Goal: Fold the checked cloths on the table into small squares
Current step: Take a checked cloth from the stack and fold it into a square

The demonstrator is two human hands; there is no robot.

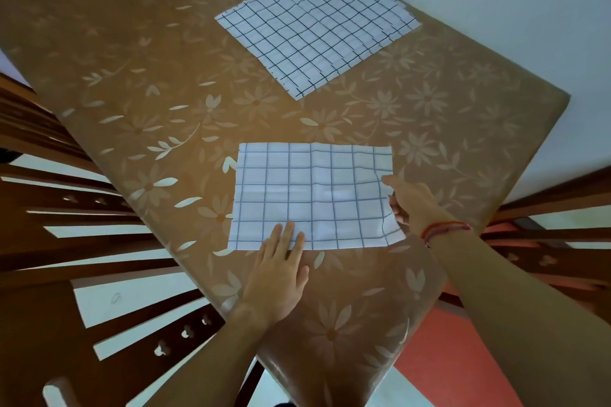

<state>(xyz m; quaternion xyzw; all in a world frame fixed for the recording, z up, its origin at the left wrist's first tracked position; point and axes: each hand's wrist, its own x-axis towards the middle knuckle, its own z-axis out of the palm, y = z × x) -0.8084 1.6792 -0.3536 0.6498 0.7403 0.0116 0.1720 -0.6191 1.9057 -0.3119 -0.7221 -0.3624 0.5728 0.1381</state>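
I get a dim, flat picture with soft, even light and no hard beam that I can trace to a source. The table [139, 129] carries a warm orange cast, and its glossy cover throws a pale sheen at the near corner. A faint bright patch sits on the near cloth [297, 188]. The right hand [410, 205] lays a soft shadow on the table under its wrist. The middle is sharp, while the far cloth [314, 26] looks a little softer. The wide lens bends the table's edges, fans the chair [39, 324] slats outward at the left, and stretches the forearms [529, 324] at the bottom.
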